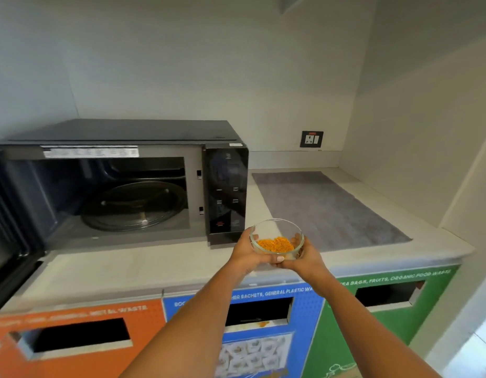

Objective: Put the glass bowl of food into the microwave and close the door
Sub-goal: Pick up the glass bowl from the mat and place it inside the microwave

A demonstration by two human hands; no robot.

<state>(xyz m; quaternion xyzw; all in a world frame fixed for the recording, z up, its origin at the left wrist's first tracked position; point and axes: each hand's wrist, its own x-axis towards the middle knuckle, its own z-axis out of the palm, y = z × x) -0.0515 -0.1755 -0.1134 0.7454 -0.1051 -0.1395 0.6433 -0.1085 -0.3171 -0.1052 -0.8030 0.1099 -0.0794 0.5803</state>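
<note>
I cup the glass bowl (276, 236) of orange food (275, 245) between my left hand (248, 255) and my right hand (304, 259), fingers curled around its sides and thumbs meeting under its near edge, just right of the frame's centre. It is held above the front of the tabletop (154, 266), in front of the control panel (226, 192) of the microwave (122, 181). At the left of the frame the door (7, 227) stands swung open, showing the turntable (132, 205), and a grey mat (326, 208) lies at right.
</note>
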